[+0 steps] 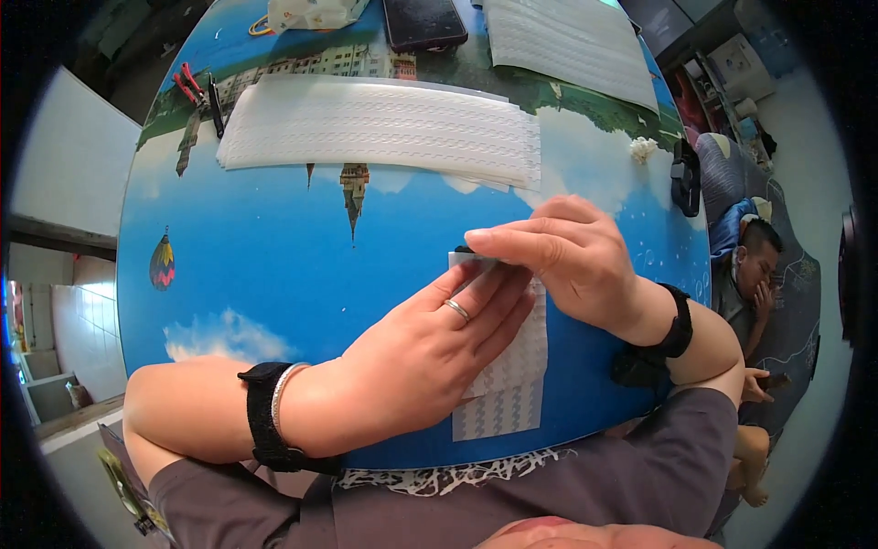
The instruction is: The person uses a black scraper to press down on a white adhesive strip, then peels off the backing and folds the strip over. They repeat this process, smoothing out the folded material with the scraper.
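Observation:
Near the table's front edge lies a pale patterned strip (498, 412), with rows of small grey wavy marks. My left hand (439, 329) rests across its upper part, fingers stretched and close together, a ring on one of them. Over those fingertips my right hand (572, 261) is bent, thumb and fingers drawn together. A small dark edge (471, 249) shows under the right fingers at the strip's far end; what it belongs to is hidden. Both hands meet there, so the middle of the strip is mostly covered.
Beyond the hands lies a stack of white embossed strips (380, 128), with more strips (572, 50) at far right. Red-handled pliers (189, 84), a black pen-like tool (216, 105), a phone (423, 23), a white crumpled bit (643, 149) and a black strapped object (685, 178) surround them. A person sits at right.

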Demonstrator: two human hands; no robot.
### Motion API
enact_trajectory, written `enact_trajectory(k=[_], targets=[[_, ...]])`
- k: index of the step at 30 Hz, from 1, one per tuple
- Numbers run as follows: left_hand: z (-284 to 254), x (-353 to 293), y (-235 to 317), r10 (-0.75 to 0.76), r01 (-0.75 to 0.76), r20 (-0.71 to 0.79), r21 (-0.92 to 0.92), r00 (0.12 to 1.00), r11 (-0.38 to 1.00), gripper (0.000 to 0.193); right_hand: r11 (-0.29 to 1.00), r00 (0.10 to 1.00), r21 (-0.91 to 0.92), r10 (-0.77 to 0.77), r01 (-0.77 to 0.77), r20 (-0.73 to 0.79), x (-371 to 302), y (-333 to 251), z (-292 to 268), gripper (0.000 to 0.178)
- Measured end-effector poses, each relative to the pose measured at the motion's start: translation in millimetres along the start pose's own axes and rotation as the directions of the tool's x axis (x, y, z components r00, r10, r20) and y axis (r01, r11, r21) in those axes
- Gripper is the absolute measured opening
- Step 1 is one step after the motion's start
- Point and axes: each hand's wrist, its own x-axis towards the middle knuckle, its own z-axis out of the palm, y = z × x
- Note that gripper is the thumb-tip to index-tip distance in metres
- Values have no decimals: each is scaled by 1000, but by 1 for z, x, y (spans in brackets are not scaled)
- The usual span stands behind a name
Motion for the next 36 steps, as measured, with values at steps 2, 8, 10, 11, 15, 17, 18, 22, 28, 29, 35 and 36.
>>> enact_trajectory(k=[2, 8, 10, 11, 15, 17, 18, 22, 28, 29, 35, 36], targets=[[0, 0, 1, 6, -6, 4, 10, 1000, 1000, 80, 999, 999, 24, 39, -40, 14, 0, -2, -3, 41], [2, 0, 0, 11, -11, -25, 1, 1000, 1000, 79, 961, 942, 195, 242, -199, -232, 3, 2, 5, 41], [2, 1, 0, 14, -14, -28, -4, 1000, 1000, 78, 984, 976, 100, 159, -145, -150, 4, -3, 0, 41], [2, 1, 0, 14, -14, -29, -4, 999, 1000, 78, 997, 995, 11, 80, -80, -63, 5, -6, -3, 41], [4, 0, 1, 6, -6, -35, -12, 999, 1000, 77, 995, 995, -11, 101, -101, 13, -1, -2, 0, 41], [4, 0, 0, 9, -9, -21, 9, 1000, 1000, 79, 989, 989, 20, 147, -147, 5, -3, 0, 2, 41], [4, 0, 0, 10, -10, -14, 19, 1000, 1000, 80, 989, 988, 32, 147, -146, -37, -4, 0, 2, 42], [5, -1, 0, 8, -8, -34, -14, 999, 1000, 83, 995, 993, 5, 97, -97, -67, -1, -3, -1, 42], [-3, -1, 1, 1, -2, 25, 29, 1000, 1000, 85, 996, 997, -70, 57, -53, 45, 1, -7, -5, 39], [-4, 0, 1, 3, -4, 31, 33, 1000, 999, 84, 996, 997, -73, 58, -55, 43, 0, -6, -4, 39], [-5, 0, 0, 1, -1, 5, 15, 1000, 1000, 80, 989, 989, 26, 145, -144, -38, -2, -3, -7, 41], [-5, 0, 0, 0, 0, 8, 12, 1000, 1000, 79, 994, 994, -32, 104, -103, 34, -3, -3, -8, 43]])
